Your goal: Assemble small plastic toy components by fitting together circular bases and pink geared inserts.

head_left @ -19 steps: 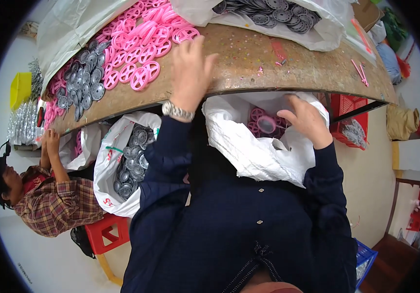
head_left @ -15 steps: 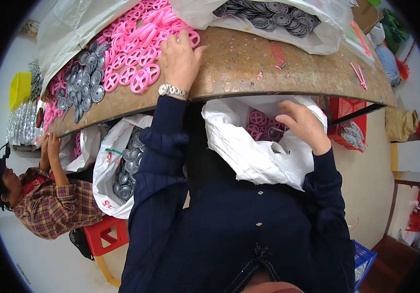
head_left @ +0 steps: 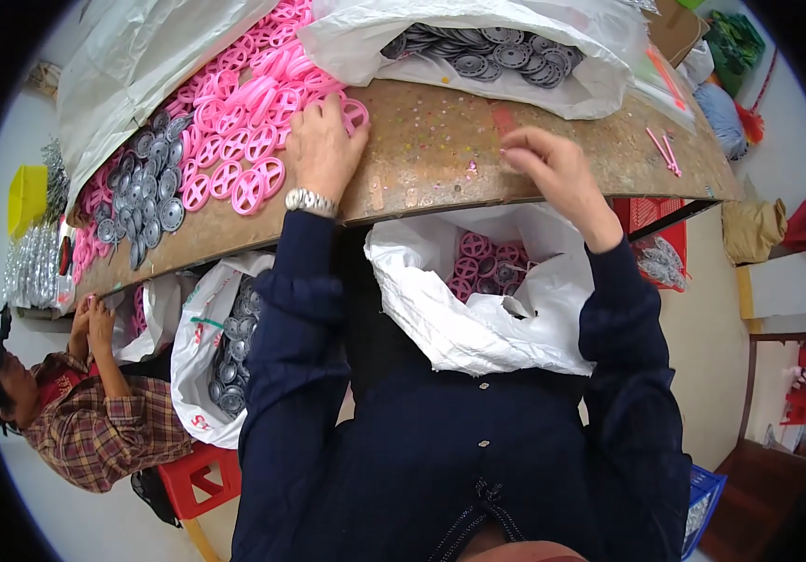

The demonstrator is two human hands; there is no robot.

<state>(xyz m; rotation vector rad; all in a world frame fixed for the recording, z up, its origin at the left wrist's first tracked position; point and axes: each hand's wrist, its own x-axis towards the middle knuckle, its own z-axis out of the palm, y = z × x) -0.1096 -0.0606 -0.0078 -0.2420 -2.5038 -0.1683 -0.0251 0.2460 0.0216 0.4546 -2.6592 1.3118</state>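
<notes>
My left hand (head_left: 323, 155), with a metal watch (head_left: 311, 201) at the wrist, rests at the right edge of a heap of pink plastic wheels (head_left: 258, 98) on the table. Its fingers lie stretched over the heap, beside a single pink wheel ring (head_left: 356, 114). Over the table's front edge hovers my right hand (head_left: 557, 183), fingers loosely bent, thumb apart, with nothing visible in it. Below it a white woven sack (head_left: 450, 332) stands open at my lap, holding pink wheels with grey centres (head_left: 487, 265).
Grey discs (head_left: 146, 183) lie left of the pink heap. Another white sack (head_left: 600, 89) spills grey discs (head_left: 515, 56) at the back. A co-worker (head_left: 108, 412) sits at left near a sack of grey discs (head_left: 234, 351). A red crate (head_left: 660, 220) stands under the table at right.
My right hand has moved from over the sack's opening up and forward above the table edge. My left hand has stayed at the pink heap. The whole view has shifted slightly.
</notes>
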